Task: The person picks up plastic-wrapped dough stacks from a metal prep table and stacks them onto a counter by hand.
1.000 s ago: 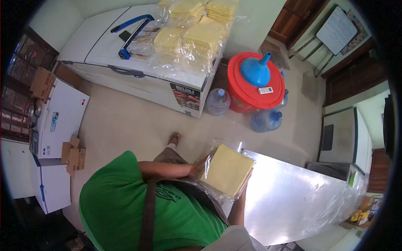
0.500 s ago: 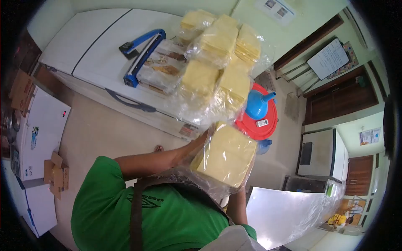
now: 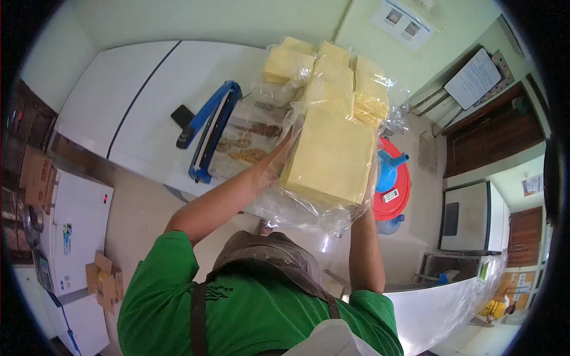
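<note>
A plastic-wrapped stack of yellow sheets (image 3: 332,157) is held up in front of me at the near edge of the white chest freezer (image 3: 142,113). My left hand (image 3: 282,157) grips its left side, and my right hand (image 3: 369,193) grips its right side; the plastic and the stack hide most of the fingers. Just beyond lie several similar yellow stacks (image 3: 285,64) in clear plastic, and the held one overlaps some of them. To their left is a blue bag sealer (image 3: 217,133), its arm raised, beside a clear, patterned plastic sheet (image 3: 246,142).
A black phone (image 3: 180,115) rests left of the sealer. On the right, a red round lid (image 3: 399,204) carries a blue funnel (image 3: 389,166), with a blue water bottle (image 3: 390,225) below. A shiny metal table (image 3: 433,320) stands at lower right, and cardboard boxes (image 3: 107,285) at left.
Both hands have carried the wrapped stack forward and up, from near my chest to the freezer's edge by the other stacks. My arms are now stretched out further.
</note>
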Motion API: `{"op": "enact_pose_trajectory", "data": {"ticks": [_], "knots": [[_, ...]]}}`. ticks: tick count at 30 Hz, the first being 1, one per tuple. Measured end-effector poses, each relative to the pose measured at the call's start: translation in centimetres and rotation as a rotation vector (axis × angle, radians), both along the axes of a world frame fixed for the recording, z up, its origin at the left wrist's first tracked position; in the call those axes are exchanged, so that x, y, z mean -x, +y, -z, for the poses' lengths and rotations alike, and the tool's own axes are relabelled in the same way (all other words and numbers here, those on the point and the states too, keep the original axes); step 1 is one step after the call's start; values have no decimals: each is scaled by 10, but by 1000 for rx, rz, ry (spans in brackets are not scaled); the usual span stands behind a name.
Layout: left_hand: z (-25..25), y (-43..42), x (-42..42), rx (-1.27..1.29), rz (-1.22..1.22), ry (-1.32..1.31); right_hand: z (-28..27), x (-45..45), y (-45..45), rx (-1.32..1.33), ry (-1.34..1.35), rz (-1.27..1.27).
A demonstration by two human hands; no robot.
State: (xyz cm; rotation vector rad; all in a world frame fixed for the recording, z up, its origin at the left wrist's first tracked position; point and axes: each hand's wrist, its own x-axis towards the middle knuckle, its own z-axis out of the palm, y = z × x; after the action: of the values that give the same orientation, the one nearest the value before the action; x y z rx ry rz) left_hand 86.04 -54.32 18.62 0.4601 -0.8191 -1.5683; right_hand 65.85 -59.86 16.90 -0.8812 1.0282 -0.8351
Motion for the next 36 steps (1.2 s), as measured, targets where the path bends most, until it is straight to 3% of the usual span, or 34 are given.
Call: {"op": "enact_pose_trajectory", "data": {"ticks": [5, 11, 14, 16, 18, 19, 21, 23, 24, 26, 28, 29, 31, 33, 36], "knots": [[12, -38, -15, 24, 36, -44, -4, -23, -31, -30, 32, 49], [46, -63, -20, -124, 66, 67, -12, -36, -48, -36, 44, 96], [33, -66, -22, -106, 42, -68, -12, -23, -56, -50, -44, 122], [25, -58, -23, -336, 30, -58, -20, -15, -48, -73, -127, 131], [18, -52, -23, -356, -14, -134, -35, -19, -33, 232, -147, 74], [17, -48, -24, -361, -39, -218, -38, -25, -29, 224, -150, 72], [47, -31, -30, -356, -114, -329, -41, -37, -17, 751, 621, -40], [56, -28, -39, -314, -106, -426, -8, 2, -34, 660, 593, -24], [52, -29, -45, -380, -60, -310, 11, 53, -58, 567, 583, 22], [45, -45, -49, -425, 1, -193, -12, 83, -101, 550, 1333, 321], [41, -43, -53, -208, -135, -468, 161, 206, -173, 498, 939, -320], [44, -42, -51, -199, -139, -466, 146, 187, -161, 509, 941, -317], [55, -41, -52, -387, -293, -356, 99, 113, -128, 389, 868, -32], [50, -38, -57, -338, -284, -474, 72, 96, -126, 423, 953, -115], [50, -64, -72, -259, -357, -523, 9, 38, -152, 370, 633, -100]]}}
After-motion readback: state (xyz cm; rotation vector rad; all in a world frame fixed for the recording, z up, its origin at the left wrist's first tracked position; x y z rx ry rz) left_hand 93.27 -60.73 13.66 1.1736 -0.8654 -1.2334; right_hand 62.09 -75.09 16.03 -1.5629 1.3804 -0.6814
